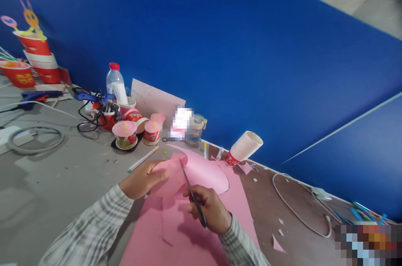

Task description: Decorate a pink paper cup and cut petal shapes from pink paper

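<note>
My left hand (141,179) is closed on a rounded piece of pink paper (171,180), thumb on top. In my right hand (210,207) is a pair of scissors (191,186) with dark handles. Their blades lie along the right edge of the pink piece, points directed away from me. Just behind, a curled sheet of pink paper (207,171) rises off the table. Beneath both hands lie larger flat pink sheets (188,232). A white marker with a green tip (143,159) rests beyond my left hand.
Small red cups with pink paper tops (125,129) stand behind, near a clear bottle with a red cap (114,78). A tilted stack of paper cups (243,148) leans by the blue partition (251,69). A white cable (301,211) and paper scraps (278,244) lie right.
</note>
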A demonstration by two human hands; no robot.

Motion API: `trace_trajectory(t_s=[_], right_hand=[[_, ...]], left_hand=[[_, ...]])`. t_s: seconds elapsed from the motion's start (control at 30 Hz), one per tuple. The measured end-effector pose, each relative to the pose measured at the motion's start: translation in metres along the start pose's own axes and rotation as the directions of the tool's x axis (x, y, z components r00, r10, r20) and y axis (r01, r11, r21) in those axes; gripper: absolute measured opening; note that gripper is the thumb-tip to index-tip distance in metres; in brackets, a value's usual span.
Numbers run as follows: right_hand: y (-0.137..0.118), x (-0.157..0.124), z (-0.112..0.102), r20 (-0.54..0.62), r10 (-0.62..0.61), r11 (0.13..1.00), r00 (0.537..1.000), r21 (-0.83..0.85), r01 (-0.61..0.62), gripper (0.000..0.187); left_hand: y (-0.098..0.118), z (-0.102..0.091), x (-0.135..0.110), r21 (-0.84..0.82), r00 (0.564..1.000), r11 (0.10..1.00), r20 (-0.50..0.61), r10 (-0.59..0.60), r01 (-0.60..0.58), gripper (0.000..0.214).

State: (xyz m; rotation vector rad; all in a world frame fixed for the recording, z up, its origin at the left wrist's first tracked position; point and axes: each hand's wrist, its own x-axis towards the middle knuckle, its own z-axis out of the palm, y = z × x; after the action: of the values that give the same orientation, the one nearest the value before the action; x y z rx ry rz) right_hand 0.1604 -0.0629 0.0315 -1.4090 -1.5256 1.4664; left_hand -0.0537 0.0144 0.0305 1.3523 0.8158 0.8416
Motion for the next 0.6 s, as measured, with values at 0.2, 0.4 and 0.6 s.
trace_trajectory(t_s=[0.2,0.4,0.6], right_hand=[[-0.009,-0.001,0.0,0.068,-0.058,0.994,0.996,0.098,0.051,0.036],[-0.012,-0.002,-0.001,0.064,-0.087,0.994,0.994,0.07,0.083,0.037],[-0.015,-0.002,-0.003,0.047,-0.056,0.998,0.997,0.005,0.055,0.031]], left_hand=[[-0.013,-0.001,0.0,-0.243,0.997,0.968,0.065,-0.044,0.058,0.041],[-0.013,0.001,-0.001,-0.24,0.992,0.967,0.105,-0.065,0.089,0.035],[-0.003,0.003,-0.002,-0.176,0.99,0.978,0.111,-0.091,0.11,0.04]])
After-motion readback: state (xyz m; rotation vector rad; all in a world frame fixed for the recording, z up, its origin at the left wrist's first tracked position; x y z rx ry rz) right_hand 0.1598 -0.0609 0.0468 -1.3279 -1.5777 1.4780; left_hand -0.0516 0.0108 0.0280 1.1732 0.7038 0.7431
